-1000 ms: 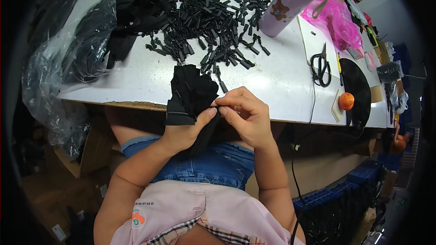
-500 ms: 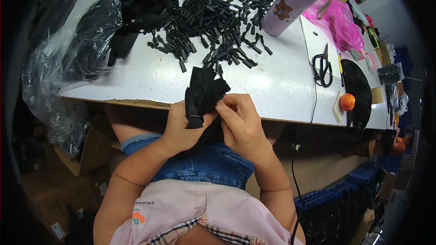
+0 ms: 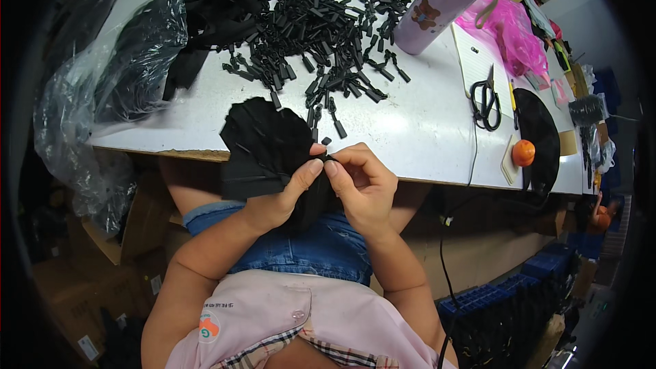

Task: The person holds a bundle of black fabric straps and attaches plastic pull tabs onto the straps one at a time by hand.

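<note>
My left hand (image 3: 283,195) is closed on a bunch of black fabric (image 3: 263,140), which fans out above it over the table's front edge. More dark cloth hangs below the hands, over my lap. Thumb and fingers of my right hand (image 3: 365,188) pinch together, close against the left fingertips. What lies between them is too small and dark to make out. Just above the fingertips a small black tab (image 3: 326,141) sticks up. Beyond the hands lies a big heap of black zipper pulls (image 3: 307,27), with a few loose ones (image 3: 338,126) nearest me.
Clear plastic bags (image 3: 137,61) with black material cover the table's left end. To the right stand a lilac bottle (image 3: 437,14), a notebook (image 3: 471,61), black scissors (image 3: 485,104), an orange round fruit (image 3: 523,153) and a pink plastic bag (image 3: 509,31). A cable (image 3: 473,157) hangs over the front edge.
The black fabric has spread open and swung left. My left thumb has come up to the right fingertips. A few zipper pulls behind the fabric now show.
</note>
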The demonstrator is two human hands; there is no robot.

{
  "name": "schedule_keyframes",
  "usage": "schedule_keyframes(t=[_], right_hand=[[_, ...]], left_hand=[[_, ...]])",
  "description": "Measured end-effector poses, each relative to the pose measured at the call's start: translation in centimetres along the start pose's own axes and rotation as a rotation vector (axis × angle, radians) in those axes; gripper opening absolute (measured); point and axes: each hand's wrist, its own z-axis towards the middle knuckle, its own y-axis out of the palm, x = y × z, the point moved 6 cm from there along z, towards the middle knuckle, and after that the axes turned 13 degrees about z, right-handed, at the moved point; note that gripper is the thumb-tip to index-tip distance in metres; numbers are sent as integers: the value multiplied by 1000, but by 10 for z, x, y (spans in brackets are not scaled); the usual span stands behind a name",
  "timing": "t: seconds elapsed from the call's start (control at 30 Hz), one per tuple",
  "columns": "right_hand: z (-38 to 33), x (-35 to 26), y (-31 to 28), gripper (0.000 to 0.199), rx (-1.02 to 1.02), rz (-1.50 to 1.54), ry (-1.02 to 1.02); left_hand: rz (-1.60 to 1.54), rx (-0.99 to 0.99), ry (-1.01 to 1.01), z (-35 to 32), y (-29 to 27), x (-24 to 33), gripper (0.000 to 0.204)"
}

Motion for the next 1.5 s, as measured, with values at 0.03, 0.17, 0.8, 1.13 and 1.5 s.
schedule_keyframes(t=[0.03, 0.17, 0.8, 1.13, 1.5], right_hand=[[1, -1, 0, 8, -1, 1, -1], [4, 7, -3, 6, -59, 345, 266], [2, 5, 1, 6, -26, 51, 39], [-4, 15, -1, 8, -161, 118, 199], [-3, -2, 4, 6, -67, -85, -128]], left_hand=[[-51, 1, -6, -1, 0, 0, 22], [-219, -100, -136, -2, 2, -1, 20], [-180, -78, -121, 0, 6, 0, 20], [19, -60, 31, 0, 1, 11, 19], [-224, -111, -125, 7, 0, -12, 16]])
